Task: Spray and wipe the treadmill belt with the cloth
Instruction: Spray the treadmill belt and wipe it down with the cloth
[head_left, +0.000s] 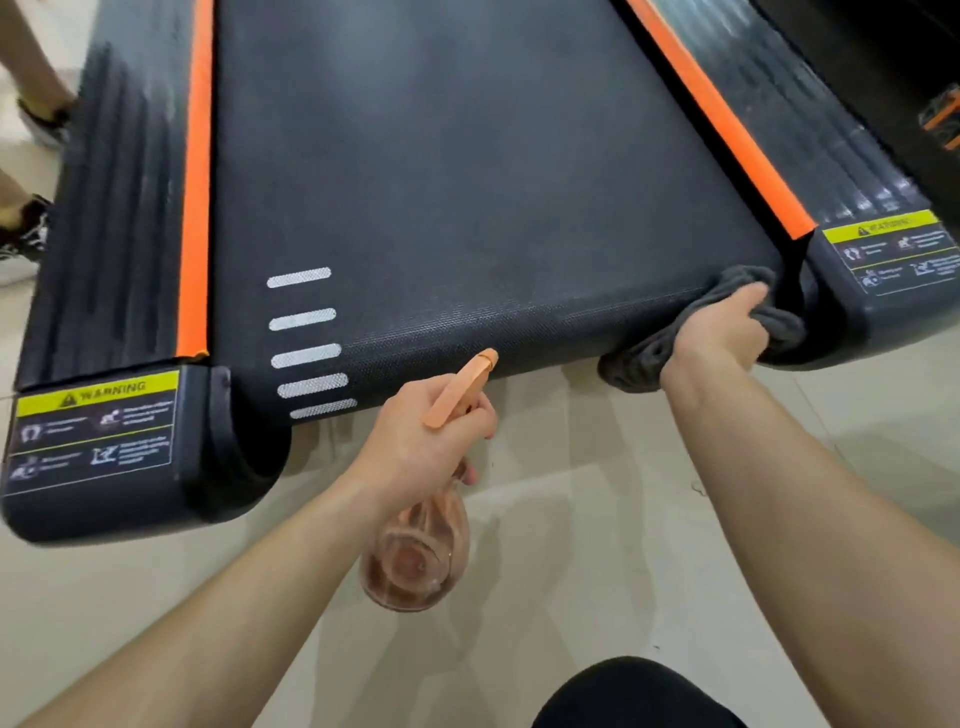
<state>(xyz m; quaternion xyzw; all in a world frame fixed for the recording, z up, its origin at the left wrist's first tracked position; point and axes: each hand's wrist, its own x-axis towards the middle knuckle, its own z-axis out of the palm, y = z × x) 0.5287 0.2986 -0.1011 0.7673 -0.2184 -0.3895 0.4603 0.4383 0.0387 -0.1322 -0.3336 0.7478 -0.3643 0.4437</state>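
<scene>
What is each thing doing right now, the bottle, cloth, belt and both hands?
Spray bottle: tilted, nozzle toward the treadmill belt.
Grey cloth: bunched on the belt's near right corner.
Left hand: grips the spray bottle.
Right hand: grips the cloth.
Treadmill belt: cloth touching one corner.

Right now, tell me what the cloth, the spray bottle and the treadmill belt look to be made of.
The cloth: soft grey fabric, probably microfibre or terry; it bunches and folds, matte.
The spray bottle: clear pink-tinted plastic body, glossy and see-through, with an opaque matte orange plastic head.
The treadmill belt: black rubbery or PVC-like sheet, matte, with a fine dotted texture near its end.
</scene>
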